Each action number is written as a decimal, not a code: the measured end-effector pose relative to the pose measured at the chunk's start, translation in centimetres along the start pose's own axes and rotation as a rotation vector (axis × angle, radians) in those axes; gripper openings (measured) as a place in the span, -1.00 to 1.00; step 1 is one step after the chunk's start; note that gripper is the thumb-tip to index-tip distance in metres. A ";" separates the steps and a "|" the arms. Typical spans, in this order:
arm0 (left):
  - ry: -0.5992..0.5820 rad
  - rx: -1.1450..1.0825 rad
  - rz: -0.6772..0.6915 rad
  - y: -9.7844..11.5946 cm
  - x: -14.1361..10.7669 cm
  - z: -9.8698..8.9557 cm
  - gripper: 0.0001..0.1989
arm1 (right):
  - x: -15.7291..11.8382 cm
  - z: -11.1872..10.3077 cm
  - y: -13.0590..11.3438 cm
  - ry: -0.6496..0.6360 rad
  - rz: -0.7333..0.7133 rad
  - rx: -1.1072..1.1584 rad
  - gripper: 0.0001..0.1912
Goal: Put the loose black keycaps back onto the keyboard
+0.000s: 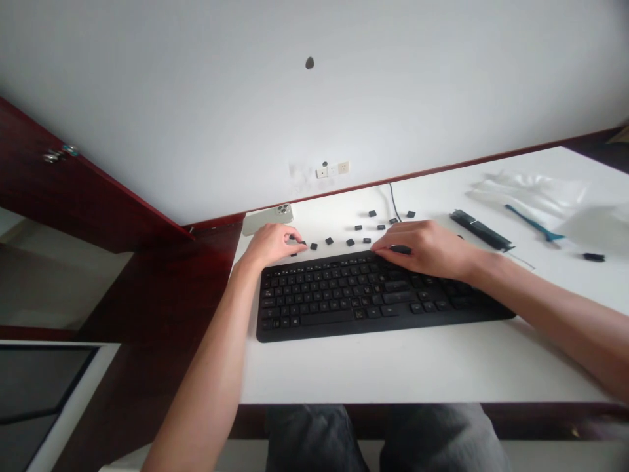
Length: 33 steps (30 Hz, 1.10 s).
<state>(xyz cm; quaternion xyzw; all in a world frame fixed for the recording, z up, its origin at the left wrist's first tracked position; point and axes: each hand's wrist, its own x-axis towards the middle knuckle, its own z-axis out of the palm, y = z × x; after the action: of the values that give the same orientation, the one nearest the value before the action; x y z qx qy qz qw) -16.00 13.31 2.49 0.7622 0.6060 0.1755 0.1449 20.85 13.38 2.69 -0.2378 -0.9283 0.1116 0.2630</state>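
Note:
A black keyboard (324,317) lies at a slight slant on the white table (393,367). Just beyond its upper left corner is my left hand (272,246), thumb and forefinger pinched around a small black keycap (303,244). My right hand (425,246) reaches over the keyboard's upper right part, fingertips together at its back edge. What those fingertips hold, if anything, is hidden. Loose keycaps lie behind the keyboard, among them one keycap (329,241) between my hands and another keycap (411,214) farther back.
A phone (265,219) lies at the table's back left corner. To the right are a long black strip (481,229), a blue brush-like tool (533,223), clear plastic wrapping (535,190) and a small black piece (594,257). A cable (393,200) runs toward the wall.

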 end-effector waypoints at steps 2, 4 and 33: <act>0.025 0.006 0.038 -0.1 0.1 0.0 -0.79 | 0.1 -0.1 -0.2 -0.003 0.006 0.007 -0.74; 0.083 -0.017 0.084 -0.1 0.1 -0.1 -0.82 | 0.1 -0.2 -0.4 0.004 0.009 0.012 -0.74; -0.282 -0.852 0.231 9.0 -1.8 3.9 -0.73 | 0.2 1.1 -3.6 0.186 -0.065 0.229 -0.86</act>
<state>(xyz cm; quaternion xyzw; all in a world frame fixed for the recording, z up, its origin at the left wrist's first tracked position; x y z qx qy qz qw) -6.77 9.51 2.70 0.7137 0.3651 0.3185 0.5058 18.72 10.31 3.08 -0.1854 -0.8884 0.1859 0.3767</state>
